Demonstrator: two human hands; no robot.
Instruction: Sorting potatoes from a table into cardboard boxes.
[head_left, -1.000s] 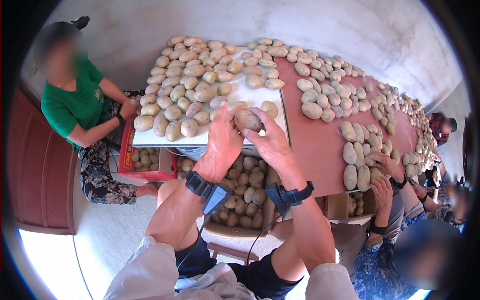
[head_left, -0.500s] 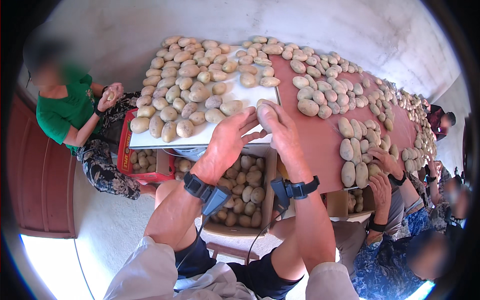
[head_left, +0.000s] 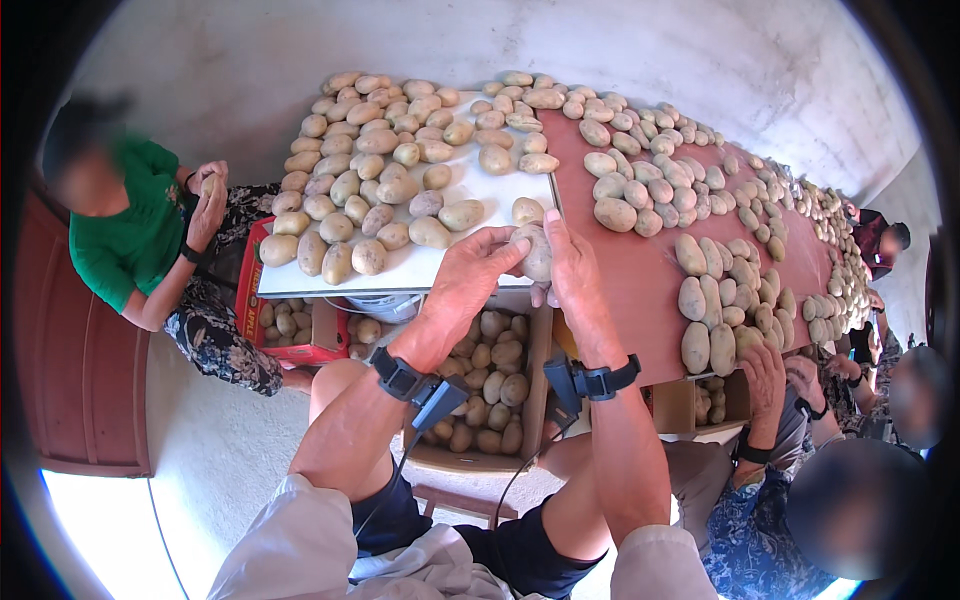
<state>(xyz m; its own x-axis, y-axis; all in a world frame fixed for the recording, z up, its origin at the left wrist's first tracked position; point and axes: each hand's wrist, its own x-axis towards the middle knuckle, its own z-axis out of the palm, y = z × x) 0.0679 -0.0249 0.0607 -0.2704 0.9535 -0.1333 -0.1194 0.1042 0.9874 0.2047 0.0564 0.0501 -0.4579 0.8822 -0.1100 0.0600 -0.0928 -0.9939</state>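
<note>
Just in front of the table's near edge, a round tan potato (head_left: 536, 254) is held between my two hands. My left hand (head_left: 474, 268) has its thumb and fingers on the potato's left side. Against its right side is my right hand (head_left: 573, 272), fingers wrapped partly behind it. Close beyond my fingertips, a single potato (head_left: 527, 210) lies near the corner of the white board (head_left: 505, 195). Many more potatoes (head_left: 370, 195) cover the board's left and far parts in rows. Both wrists wear black straps with small devices and cables.
Below my hands stands an open cardboard box (head_left: 470, 461) of potatoes. A red box (head_left: 312, 352) with potatoes and a bucket (head_left: 375, 308) are left of it. The reddish tabletop (head_left: 620, 280) on the right carries potato groups. Co-workers sit at left and right.
My left hand has closed in from the side and now touches the potato, which was in my right hand. The potato has come slightly nearer, showing the one lying behind it.
</note>
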